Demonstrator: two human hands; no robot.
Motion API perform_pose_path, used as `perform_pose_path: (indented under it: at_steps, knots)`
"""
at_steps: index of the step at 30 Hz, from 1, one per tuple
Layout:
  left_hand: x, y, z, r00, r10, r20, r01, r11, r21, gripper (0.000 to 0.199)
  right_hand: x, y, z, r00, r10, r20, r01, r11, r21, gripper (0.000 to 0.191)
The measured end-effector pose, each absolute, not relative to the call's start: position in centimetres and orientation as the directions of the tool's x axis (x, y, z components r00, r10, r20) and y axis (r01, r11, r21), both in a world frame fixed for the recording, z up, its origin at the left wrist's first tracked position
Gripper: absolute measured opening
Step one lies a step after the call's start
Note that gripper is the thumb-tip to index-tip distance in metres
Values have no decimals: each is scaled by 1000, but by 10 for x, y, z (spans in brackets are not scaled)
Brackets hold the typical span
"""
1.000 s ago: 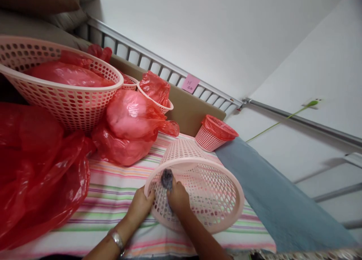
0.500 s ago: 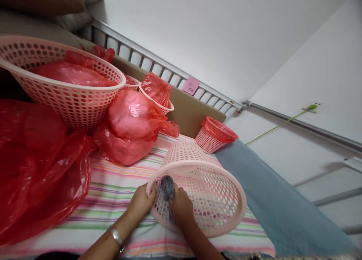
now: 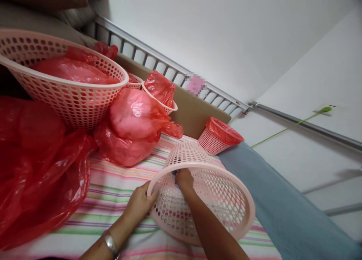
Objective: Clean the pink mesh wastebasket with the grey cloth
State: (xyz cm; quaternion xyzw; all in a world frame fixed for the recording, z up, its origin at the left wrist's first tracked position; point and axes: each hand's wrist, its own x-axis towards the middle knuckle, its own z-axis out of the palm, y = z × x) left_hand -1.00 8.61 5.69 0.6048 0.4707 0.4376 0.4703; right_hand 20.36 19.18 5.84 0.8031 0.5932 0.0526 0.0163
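A pale pink perforated plastic basket [image 3: 186, 154] lies on its side, its wide mouth turned toward me. My left hand [image 3: 141, 199], with a silver bracelet on the wrist, is closed on the left part of its rim. Deep inside, my right hand [image 3: 185, 179] is closed on a bluish-grey cloth [image 3: 176, 173] at the upper left of the inner wall. Most of the cloth is hidden behind the fingers and the rim. Beneath the basket is a striped sheet [image 3: 113, 192].
At left stands a larger pink basket [image 3: 85, 105] holding a red plastic bag [image 3: 73, 71]. A stuffed red bag [image 3: 132, 120] and a crumpled one [image 3: 42, 177] lie nearby. Behind is a small red-lined basket [image 3: 212, 141], below a metal railing [image 3: 158, 58]. Blue bedding [image 3: 271, 184] lies at right.
My right hand has moved deeper and upward inside the basket with the cloth, which is now mostly out of sight. My left hand keeps its hold on the rim.
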Motion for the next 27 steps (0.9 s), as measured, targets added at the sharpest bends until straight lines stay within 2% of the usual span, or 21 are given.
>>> perform_pose_path:
  at_steps: [8, 12, 17, 19, 22, 24, 27]
  knots:
    - [3, 76, 39, 161, 987, 30, 140, -53, 989, 33, 179, 130, 65, 222, 975, 27, 975, -223, 24, 53]
    - [1, 80, 39, 159, 986, 47, 123, -67, 990, 33, 163, 61, 53, 66, 998, 11, 997, -66, -40, 57]
    - [-1, 80, 47, 154, 984, 87, 140, -109, 984, 31, 158, 2, 47, -6, 999, -45, 1000, 6, 1, 62]
    - [-6, 80, 52, 153, 983, 100, 165, -125, 978, 29, 155, 2, 51, -43, 999, -30, 999, 43, -8, 59]
    - [-17, 83, 59, 151, 982, 117, 204, -147, 968, 29, 147, 25, 57, -68, 997, 40, 998, 68, 1, 43]
    - [-24, 86, 62, 155, 980, 126, 223, -159, 962, 27, 143, 52, 60, -28, 997, 72, 999, 26, 34, 37]
    - [-31, 89, 66, 177, 975, 137, 247, -179, 952, 24, 146, 100, 62, 66, 993, 97, 994, -75, 83, 40]
